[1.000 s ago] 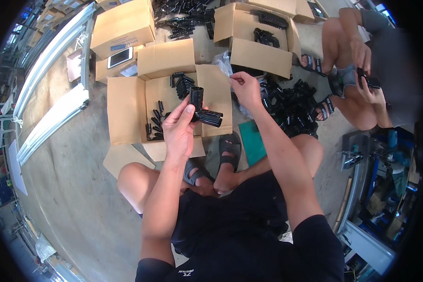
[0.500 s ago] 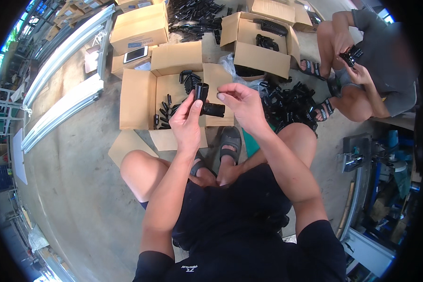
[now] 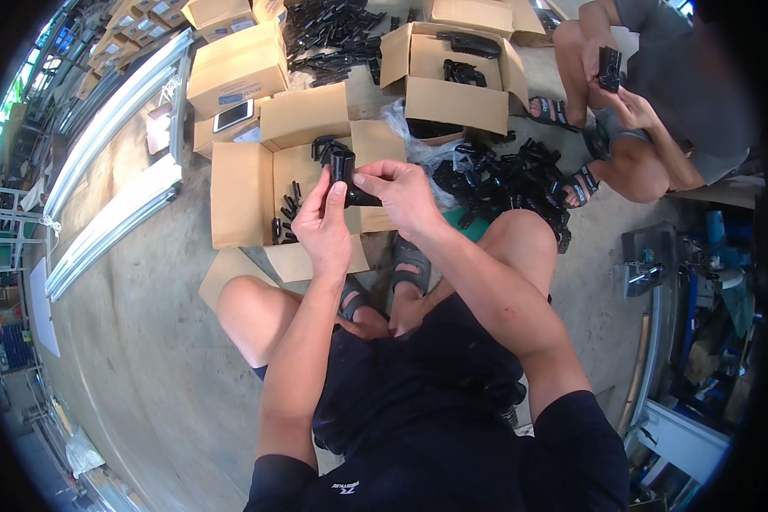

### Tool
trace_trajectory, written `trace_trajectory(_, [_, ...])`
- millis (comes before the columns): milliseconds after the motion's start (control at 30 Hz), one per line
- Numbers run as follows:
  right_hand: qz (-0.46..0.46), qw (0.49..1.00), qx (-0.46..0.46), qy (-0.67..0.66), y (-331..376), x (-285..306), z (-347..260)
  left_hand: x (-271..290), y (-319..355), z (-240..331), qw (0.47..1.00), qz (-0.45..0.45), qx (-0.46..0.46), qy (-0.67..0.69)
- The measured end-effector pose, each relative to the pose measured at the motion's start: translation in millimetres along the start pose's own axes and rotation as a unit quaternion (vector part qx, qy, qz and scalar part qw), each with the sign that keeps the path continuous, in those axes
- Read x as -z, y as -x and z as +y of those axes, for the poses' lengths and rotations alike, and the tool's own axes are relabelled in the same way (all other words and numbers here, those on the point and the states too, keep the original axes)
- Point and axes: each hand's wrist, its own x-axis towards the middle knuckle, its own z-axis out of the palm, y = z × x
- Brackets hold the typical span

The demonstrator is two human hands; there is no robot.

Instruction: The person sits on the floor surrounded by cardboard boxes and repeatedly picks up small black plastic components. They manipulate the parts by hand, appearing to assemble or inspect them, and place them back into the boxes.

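Note:
I hold a black L-shaped plastic part [image 3: 347, 175] in both hands above my knees. My left hand [image 3: 324, 224] grips its lower end with the thumb against it. My right hand [image 3: 399, 194] pinches it from the right with the fingertips. Just beyond my hands stands an open cardboard box [image 3: 241, 194] holding several more black parts [image 3: 288, 209]. To the right of my hands a heap of the same black parts [image 3: 503, 179] lies on the floor beside a clear plastic bag [image 3: 414, 145].
More cardboard boxes [image 3: 452, 94] stand further off; one closed box [image 3: 239, 64] has a phone [image 3: 233, 113] by it. Another person [image 3: 657, 111] sits at the upper right holding a black part. White metal rails [image 3: 111, 213] lie at left. A machine [image 3: 657, 273] stands at right.
My right hand came down from the plastic bag and joined my left hand on the black part. The part and both hands have drawn closer to me, in front of the open box.

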Motion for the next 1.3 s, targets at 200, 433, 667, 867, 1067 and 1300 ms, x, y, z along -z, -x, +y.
trace_trajectory(200, [-0.012, 0.998, -0.012, -0.064, 6.5, -5.7, -1.2, 1.8, -2.7, 3.8, 0.999, 0.004, -0.011, -0.031])
trace_trajectory(433, [-0.014, 0.998, -0.026, -0.06, 8.0, -8.5, -4.6, 0.4, -1.6, 10.0, 1.0, 0.003, -0.012, -0.018])
trace_trajectory(667, [0.003, 0.997, -0.014, -0.078, 7.0, -8.8, 2.0, -2.7, -3.3, 10.1, 1.0, 0.01, -0.003, -0.029])
trace_trajectory(867, [0.016, 0.999, -0.001, -0.032, 1.6, -9.5, 15.8, -3.7, -2.1, 9.6, 1.0, 0.025, 0.014, -0.008])
trace_trajectory(1067, [0.006, 0.998, -0.002, -0.056, 8.1, -10.1, 6.3, -2.9, 0.2, 17.4, 1.0, 0.01, 0.014, -0.026])
trace_trajectory(1300, [0.006, 0.999, -0.007, -0.049, 10.2, -9.4, -0.2, -0.3, 0.5, 15.3, 0.997, 0.016, -0.012, -0.08])
